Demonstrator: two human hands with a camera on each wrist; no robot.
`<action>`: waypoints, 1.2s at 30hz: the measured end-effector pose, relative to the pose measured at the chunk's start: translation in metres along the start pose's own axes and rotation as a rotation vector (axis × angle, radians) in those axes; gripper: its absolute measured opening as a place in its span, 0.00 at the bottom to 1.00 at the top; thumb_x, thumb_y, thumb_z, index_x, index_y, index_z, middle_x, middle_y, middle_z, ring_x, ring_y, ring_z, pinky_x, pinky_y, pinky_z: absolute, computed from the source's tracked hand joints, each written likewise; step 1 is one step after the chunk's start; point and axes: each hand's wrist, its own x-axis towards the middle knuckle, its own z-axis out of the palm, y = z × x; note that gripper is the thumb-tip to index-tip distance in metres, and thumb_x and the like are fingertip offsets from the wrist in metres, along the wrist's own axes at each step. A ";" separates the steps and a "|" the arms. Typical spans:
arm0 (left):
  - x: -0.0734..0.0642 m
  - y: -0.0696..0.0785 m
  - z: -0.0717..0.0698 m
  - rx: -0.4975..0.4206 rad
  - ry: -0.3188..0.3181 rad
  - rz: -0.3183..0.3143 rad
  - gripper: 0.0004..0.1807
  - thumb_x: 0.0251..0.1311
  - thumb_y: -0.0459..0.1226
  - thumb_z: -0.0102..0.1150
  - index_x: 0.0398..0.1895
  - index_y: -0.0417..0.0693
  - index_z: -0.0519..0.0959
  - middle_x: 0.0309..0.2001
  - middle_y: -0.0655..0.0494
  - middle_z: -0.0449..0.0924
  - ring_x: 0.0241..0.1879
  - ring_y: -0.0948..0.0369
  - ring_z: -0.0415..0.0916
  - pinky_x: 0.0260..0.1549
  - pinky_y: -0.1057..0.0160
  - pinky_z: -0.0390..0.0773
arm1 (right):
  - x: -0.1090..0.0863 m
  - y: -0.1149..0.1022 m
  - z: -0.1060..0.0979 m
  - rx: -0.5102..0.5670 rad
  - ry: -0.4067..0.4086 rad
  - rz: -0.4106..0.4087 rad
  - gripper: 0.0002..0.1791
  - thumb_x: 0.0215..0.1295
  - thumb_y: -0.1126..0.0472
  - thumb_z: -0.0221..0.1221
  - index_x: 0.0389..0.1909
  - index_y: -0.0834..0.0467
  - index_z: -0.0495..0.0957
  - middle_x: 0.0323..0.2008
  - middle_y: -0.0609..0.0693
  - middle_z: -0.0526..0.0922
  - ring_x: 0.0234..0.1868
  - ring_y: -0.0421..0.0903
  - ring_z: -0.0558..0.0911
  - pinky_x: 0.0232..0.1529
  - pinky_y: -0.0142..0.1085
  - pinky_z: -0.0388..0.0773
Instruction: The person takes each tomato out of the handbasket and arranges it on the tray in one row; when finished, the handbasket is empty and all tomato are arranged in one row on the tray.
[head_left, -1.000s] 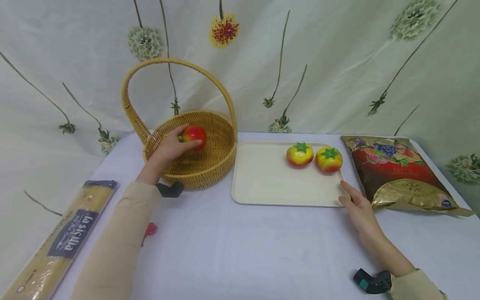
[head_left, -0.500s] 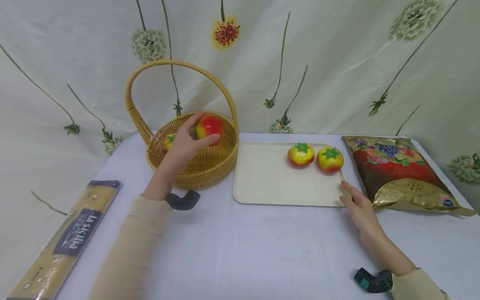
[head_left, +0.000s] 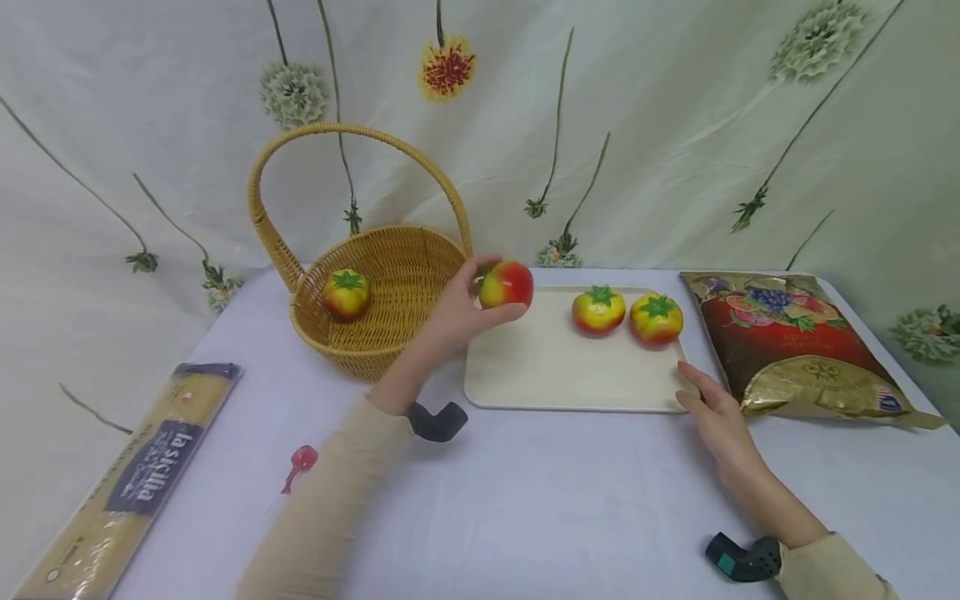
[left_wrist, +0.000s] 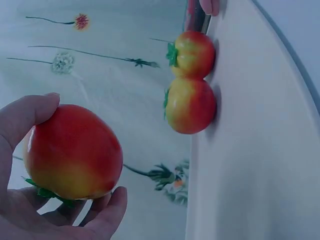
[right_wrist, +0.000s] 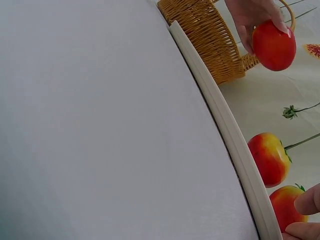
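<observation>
The left hand curls its fingers round a red-and-yellow persimmon, raised over the left end of a cream tray. The right hand, fingers loosely extended, has its fingertips at the tray's right edge and grips nothing. Two persimmons sit on the tray; another is in the wicker basket. The spaghetti pack reads "la sicilia"; the foil bag's small lettering is too blurred to read.
</observation>
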 end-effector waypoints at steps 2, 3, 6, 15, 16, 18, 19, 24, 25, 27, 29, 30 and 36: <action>0.004 -0.002 0.010 0.024 -0.016 0.003 0.40 0.49 0.43 0.71 0.66 0.55 0.63 0.61 0.56 0.64 0.59 0.53 0.61 0.50 0.54 0.70 | 0.000 0.000 0.000 0.003 -0.003 -0.001 0.30 0.73 0.60 0.43 0.71 0.64 0.48 0.72 0.58 0.46 0.71 0.52 0.40 0.66 0.51 0.41; 0.006 -0.003 0.015 0.054 -0.024 0.007 0.39 0.49 0.43 0.71 0.65 0.55 0.65 0.61 0.56 0.64 0.58 0.53 0.62 0.50 0.54 0.71 | 0.000 -0.001 0.000 0.004 -0.003 -0.001 0.30 0.73 0.60 0.43 0.71 0.64 0.48 0.72 0.58 0.46 0.71 0.52 0.40 0.66 0.51 0.41; 0.014 -0.009 0.028 0.171 -0.049 0.019 0.39 0.48 0.44 0.71 0.65 0.54 0.66 0.60 0.53 0.65 0.57 0.53 0.63 0.51 0.54 0.70 | 0.000 -0.001 0.001 0.006 -0.002 0.003 0.30 0.73 0.60 0.43 0.71 0.64 0.48 0.72 0.58 0.46 0.71 0.52 0.40 0.66 0.51 0.41; 0.045 -0.033 0.053 0.353 -0.130 0.044 0.37 0.52 0.39 0.68 0.67 0.51 0.65 0.64 0.49 0.60 0.59 0.53 0.61 0.57 0.56 0.64 | 0.000 -0.002 0.002 -0.007 0.006 0.014 0.29 0.73 0.61 0.43 0.71 0.63 0.49 0.72 0.57 0.47 0.71 0.52 0.40 0.66 0.50 0.41; 0.048 -0.034 0.054 0.358 -0.135 0.054 0.37 0.52 0.38 0.68 0.67 0.50 0.65 0.65 0.48 0.60 0.60 0.53 0.61 0.57 0.56 0.64 | 0.000 -0.002 0.003 -0.007 0.007 0.016 0.29 0.73 0.61 0.43 0.71 0.63 0.49 0.72 0.57 0.47 0.71 0.52 0.40 0.66 0.50 0.41; 0.053 -0.037 0.057 0.372 -0.144 0.075 0.37 0.53 0.36 0.67 0.67 0.49 0.64 0.66 0.48 0.59 0.61 0.53 0.60 0.59 0.57 0.62 | 0.000 -0.002 0.003 -0.008 0.007 0.018 0.29 0.73 0.60 0.43 0.71 0.63 0.49 0.72 0.57 0.47 0.71 0.52 0.40 0.66 0.50 0.42; 0.056 -0.038 0.058 0.380 -0.148 0.083 0.37 0.53 0.36 0.67 0.68 0.49 0.63 0.66 0.48 0.58 0.61 0.53 0.59 0.59 0.58 0.61 | -0.001 -0.002 0.003 -0.007 0.008 0.018 0.29 0.73 0.60 0.43 0.71 0.63 0.49 0.72 0.57 0.47 0.71 0.52 0.40 0.66 0.50 0.42; 0.065 -0.042 0.062 0.431 -0.177 0.102 0.41 0.52 0.34 0.67 0.69 0.46 0.59 0.67 0.48 0.58 0.63 0.54 0.57 0.61 0.60 0.57 | -0.001 -0.002 0.003 -0.010 0.005 0.026 0.29 0.73 0.60 0.43 0.71 0.63 0.49 0.72 0.57 0.46 0.71 0.52 0.40 0.66 0.51 0.42; 0.066 -0.042 0.063 0.441 -0.184 0.101 0.41 0.52 0.34 0.67 0.70 0.45 0.58 0.67 0.48 0.58 0.64 0.54 0.57 0.62 0.61 0.56 | -0.001 -0.002 0.003 -0.010 0.005 0.027 0.29 0.73 0.60 0.43 0.71 0.63 0.49 0.72 0.57 0.46 0.71 0.52 0.40 0.66 0.51 0.42; 0.067 -0.042 0.063 0.459 -0.198 0.102 0.42 0.52 0.34 0.67 0.70 0.45 0.58 0.68 0.48 0.56 0.65 0.54 0.55 0.63 0.60 0.54 | -0.001 -0.002 0.003 -0.012 0.003 0.027 0.29 0.73 0.60 0.43 0.71 0.63 0.49 0.72 0.57 0.46 0.71 0.52 0.40 0.66 0.51 0.42; 0.067 -0.042 0.064 0.467 -0.214 0.104 0.41 0.53 0.34 0.67 0.70 0.46 0.58 0.69 0.49 0.54 0.67 0.54 0.52 0.63 0.60 0.52 | -0.001 -0.002 0.003 -0.011 0.000 0.027 0.29 0.74 0.60 0.42 0.71 0.62 0.49 0.72 0.57 0.46 0.71 0.52 0.40 0.66 0.52 0.42; 0.067 -0.043 0.064 0.457 -0.220 0.105 0.42 0.53 0.34 0.67 0.70 0.46 0.58 0.70 0.50 0.53 0.67 0.54 0.52 0.63 0.60 0.52 | -0.001 -0.002 0.003 -0.011 -0.001 0.029 0.29 0.74 0.60 0.42 0.72 0.62 0.49 0.72 0.57 0.46 0.71 0.52 0.40 0.66 0.52 0.42; 0.065 -0.046 0.062 0.363 -0.242 0.085 0.45 0.52 0.38 0.68 0.72 0.52 0.55 0.72 0.51 0.47 0.68 0.53 0.48 0.64 0.56 0.51 | -0.001 -0.002 0.002 -0.010 0.000 0.031 0.29 0.74 0.60 0.42 0.72 0.62 0.49 0.72 0.57 0.46 0.71 0.52 0.40 0.66 0.52 0.42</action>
